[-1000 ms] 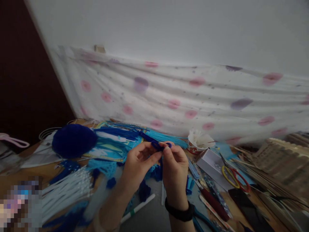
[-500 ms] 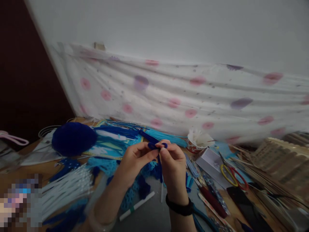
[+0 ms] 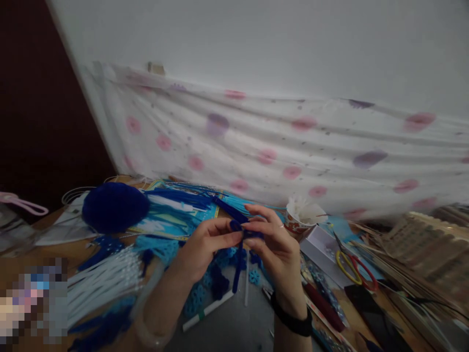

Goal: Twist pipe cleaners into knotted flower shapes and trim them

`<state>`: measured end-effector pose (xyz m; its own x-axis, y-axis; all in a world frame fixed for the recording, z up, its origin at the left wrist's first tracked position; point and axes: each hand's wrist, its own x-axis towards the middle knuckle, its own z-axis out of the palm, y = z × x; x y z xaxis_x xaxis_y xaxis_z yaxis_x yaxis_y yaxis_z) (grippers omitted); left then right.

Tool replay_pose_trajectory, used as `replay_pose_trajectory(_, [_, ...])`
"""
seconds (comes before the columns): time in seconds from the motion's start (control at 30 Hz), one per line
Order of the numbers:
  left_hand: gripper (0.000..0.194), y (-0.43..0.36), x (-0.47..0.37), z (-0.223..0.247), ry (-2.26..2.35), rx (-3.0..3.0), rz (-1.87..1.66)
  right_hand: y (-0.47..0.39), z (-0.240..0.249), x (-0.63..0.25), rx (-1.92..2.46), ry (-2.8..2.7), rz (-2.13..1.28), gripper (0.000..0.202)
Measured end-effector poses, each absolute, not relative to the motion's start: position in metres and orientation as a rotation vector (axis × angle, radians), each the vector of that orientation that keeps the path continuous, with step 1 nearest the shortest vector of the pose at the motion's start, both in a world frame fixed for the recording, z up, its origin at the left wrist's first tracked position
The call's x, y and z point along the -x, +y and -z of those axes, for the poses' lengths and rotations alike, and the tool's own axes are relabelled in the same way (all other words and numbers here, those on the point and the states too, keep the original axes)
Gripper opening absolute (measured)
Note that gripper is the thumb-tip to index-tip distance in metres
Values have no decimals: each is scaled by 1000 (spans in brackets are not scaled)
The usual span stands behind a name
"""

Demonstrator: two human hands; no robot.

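Note:
Between my two hands is a dark blue fuzzy pipe cleaner (image 3: 238, 271), bent into loops at the top with a straight tail hanging down. My left hand (image 3: 205, 247) pinches the looped part between thumb and fingertips. From the other side my right hand (image 3: 274, 239) grips the loops with thumb and index finger, its other fingers raised and partly spread. Beneath the hands, light blue pipe-cleaner flowers (image 3: 254, 276) and dark blue shapes (image 3: 219, 283) lie on a grey mat. A white pen (image 3: 207, 311) with a green band lies in front of them.
At left sit a round dark blue fuzzy ball (image 3: 115, 208) and a bundle of pale strands (image 3: 106, 281). Blue pipe cleaners (image 3: 183, 198) lie behind. To the right are a paper cup (image 3: 305, 212), a pale box (image 3: 322, 252), scissors (image 3: 353, 269) and a black phone-like slab (image 3: 377, 313).
My right hand has shifted right, turned and opened its outer fingers while still pinching the loops. The blue tail now hangs more visibly between the hands. The view has shifted slightly.

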<state>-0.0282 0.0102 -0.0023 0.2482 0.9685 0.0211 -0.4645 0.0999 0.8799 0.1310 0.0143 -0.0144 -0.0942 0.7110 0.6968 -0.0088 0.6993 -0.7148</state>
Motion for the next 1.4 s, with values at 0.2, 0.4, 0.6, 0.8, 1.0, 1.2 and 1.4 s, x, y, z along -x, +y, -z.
replay_pose_trajectory(0.2, [26, 11, 35, 4, 693, -1097, -1151, 18, 15, -134, 568, -1670, -425, 7])
replay_pose_trajectory(0.4, [15, 9, 40, 5, 845, -1575, -1211, 18, 10, -139, 636, -1743, -123, 3])
replay_pose_trajectory(0.6, [16, 6, 34, 8, 1117, -2121, -1382, 10, 8, -134, 864, -1773, 2, 14])
replay_pose_trajectory(0.8, [16, 4, 26, 13, 1262, -2594, -1660, 6, 10, -119, 1112, -1598, -400, 35])
replay_pose_trajectory(1.0, [17, 10, 29, 18, 1064, -2612, -1643, 6, 5, -120, 1230, -1482, -727, 41])
replay_pose_trajectory(1.2, [11, 13, 24, 18, 934, -1779, -1450, 6, 2, -130, 1051, -1417, -836, 34])
replay_pose_trajectory(1.4, [8, 6, 21, 18, 931, -1666, -1580, 7, 8, -136, 959, -1377, -858, 18])
